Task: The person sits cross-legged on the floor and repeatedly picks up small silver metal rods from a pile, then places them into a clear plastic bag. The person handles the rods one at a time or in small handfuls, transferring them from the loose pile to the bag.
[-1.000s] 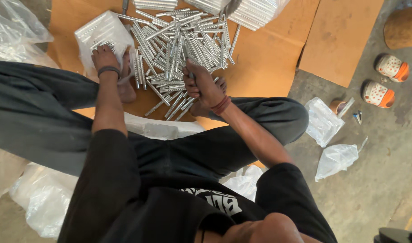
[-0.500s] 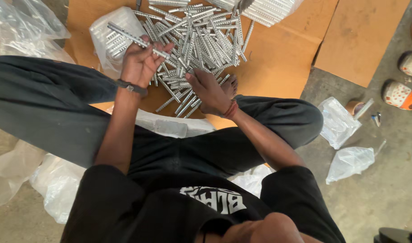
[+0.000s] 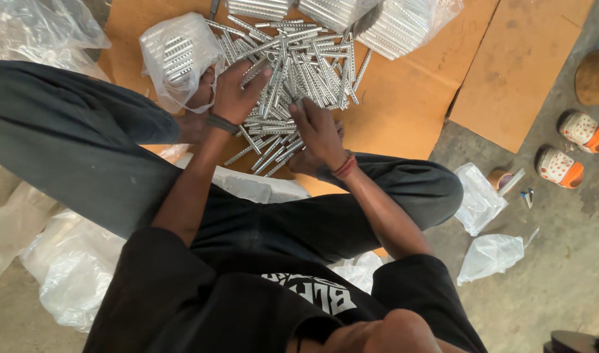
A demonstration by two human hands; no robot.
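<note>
A loose heap of short silver metal rods [image 3: 299, 65] lies on brown cardboard [image 3: 404, 98] in front of my crossed legs. My left hand [image 3: 237, 91] rests on the heap's left side, fingers curled over several rods. My right hand [image 3: 319, 131] is at the heap's near edge, fingers pinched on a rod. Just left of my left hand lies a clear plastic bag [image 3: 178, 59] with rods in it.
More bagged rods [image 3: 391, 23] sit at the top of the cardboard. Crumpled clear bags [image 3: 489, 255] lie on the concrete to the right, and others [image 3: 64, 274] to my left. A pair of white and orange shoes [image 3: 567, 150] stands at the right edge.
My left hand has moved from the plastic bag rightward onto the heap. My right hand stayed at the heap's near edge. The camera view shifted slightly.
</note>
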